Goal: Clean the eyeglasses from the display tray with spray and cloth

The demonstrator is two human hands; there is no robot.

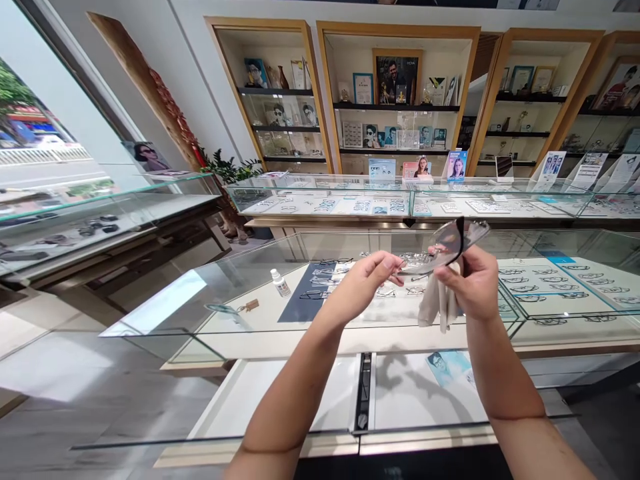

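Observation:
A pair of glasses with large lenses and a dark temple is held up above the glass counter. My right hand grips it through a pale cleaning cloth, which hangs down below the fingers. On the other side, my left hand pinches a thin end of the glasses between thumb and fingers. A white spray bottle stands on the counter to the left of my hands. Near it lie a brown tag and a pale bluish-green item.
Under my hands is the glass display counter, with rows of glasses inside. Two white drawers stand out below my forearms. Another showcase runs behind, and wooden shelves line the wall. A further showcase is left.

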